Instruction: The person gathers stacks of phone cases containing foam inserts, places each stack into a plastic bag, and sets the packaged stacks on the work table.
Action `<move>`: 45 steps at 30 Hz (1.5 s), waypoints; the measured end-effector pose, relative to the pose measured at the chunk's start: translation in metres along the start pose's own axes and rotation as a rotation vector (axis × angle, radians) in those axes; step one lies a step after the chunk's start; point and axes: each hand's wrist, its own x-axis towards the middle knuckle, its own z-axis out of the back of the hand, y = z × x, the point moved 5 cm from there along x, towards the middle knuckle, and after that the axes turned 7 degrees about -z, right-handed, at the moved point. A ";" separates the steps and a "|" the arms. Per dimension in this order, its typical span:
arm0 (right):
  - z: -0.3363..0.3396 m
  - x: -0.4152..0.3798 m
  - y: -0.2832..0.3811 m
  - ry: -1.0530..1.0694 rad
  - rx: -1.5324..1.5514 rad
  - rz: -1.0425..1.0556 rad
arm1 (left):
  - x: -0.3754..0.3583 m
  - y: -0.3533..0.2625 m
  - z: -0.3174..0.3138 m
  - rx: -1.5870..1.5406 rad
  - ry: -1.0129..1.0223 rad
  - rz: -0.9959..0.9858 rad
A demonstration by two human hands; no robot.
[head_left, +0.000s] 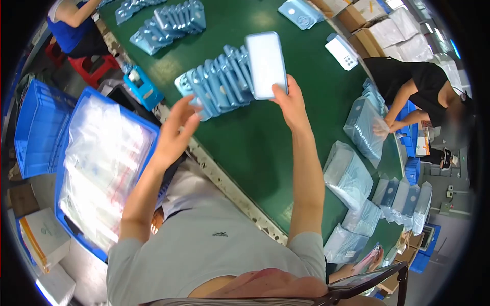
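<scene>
In my right hand (291, 102) is a flat white rectangular case (266, 66) with a pale blue edge, the thumb on its lower corner. It is held at the right end of a leaning row of blue phone-case-like pieces (217, 81) on the green table (245, 148). My left hand (178, 125) is at the row's left end, its fingers apart and somewhat blurred. Whether its fingertips touch the end piece I cannot tell.
More blue rows (171, 23) lie at the table's far left. Plastic-wrapped bundles (348, 171) line the right side, near a co-worker in black (418, 81). Another person (71, 25) sits at top left. A blue crate (102, 168) of clear bags stands at left.
</scene>
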 end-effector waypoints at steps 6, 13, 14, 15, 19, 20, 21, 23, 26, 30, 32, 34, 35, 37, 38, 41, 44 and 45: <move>-0.059 -0.089 0.056 0.067 -0.609 0.416 | 0.047 -0.011 -0.059 -0.232 0.127 0.179; -0.085 -0.098 0.068 0.147 -1.249 1.033 | 0.048 0.010 -0.053 -0.297 0.211 0.215; -0.089 -0.095 0.062 0.150 -1.224 1.128 | 0.049 0.013 -0.047 -0.404 0.183 0.224; -0.091 -0.091 0.066 0.159 -1.221 1.146 | 0.049 0.010 -0.041 -0.375 0.224 0.219; -0.106 -0.080 0.079 0.175 -1.091 1.090 | 0.035 0.004 -0.035 -0.447 0.242 0.191; -0.111 -0.076 0.078 0.164 -1.103 1.030 | 0.034 0.009 -0.032 -0.447 0.220 0.192; -0.116 -0.077 0.084 0.184 -1.097 1.039 | 0.035 0.011 -0.028 -0.482 0.162 0.154; -0.127 -0.082 0.094 0.457 -1.044 0.980 | 0.036 0.018 -0.012 -0.528 0.050 0.162; -0.138 -0.085 0.087 0.525 -1.097 0.925 | 0.027 0.015 0.005 -0.456 0.021 0.232; -0.155 -0.091 0.077 0.563 -1.339 0.941 | 0.016 0.030 0.008 -0.467 0.018 0.350; -0.166 -0.092 0.066 0.457 -1.590 1.066 | 0.013 0.031 0.011 -0.487 -0.039 0.369; -0.174 -0.097 0.082 0.350 -1.388 1.327 | 0.017 0.021 0.029 -0.538 -0.169 0.183; -0.176 -0.102 0.103 0.358 -1.276 1.314 | 0.017 0.012 0.038 -0.546 -0.175 0.130; -0.178 -0.101 0.134 0.266 -0.975 1.388 | 0.016 -0.021 0.053 -0.647 -0.138 0.018; -0.177 -0.102 0.145 0.272 -0.965 1.273 | 0.016 -0.040 0.055 -0.742 -0.095 -0.046; -0.183 -0.117 0.182 0.375 -0.932 1.110 | 0.009 -0.087 0.072 -0.840 0.054 -0.217; -0.184 -0.118 0.195 0.481 -0.820 1.171 | 0.002 -0.112 0.069 -0.799 0.029 -0.324; -0.178 -0.111 0.194 0.475 -0.770 1.177 | 0.000 -0.115 0.073 -0.696 -0.126 -0.342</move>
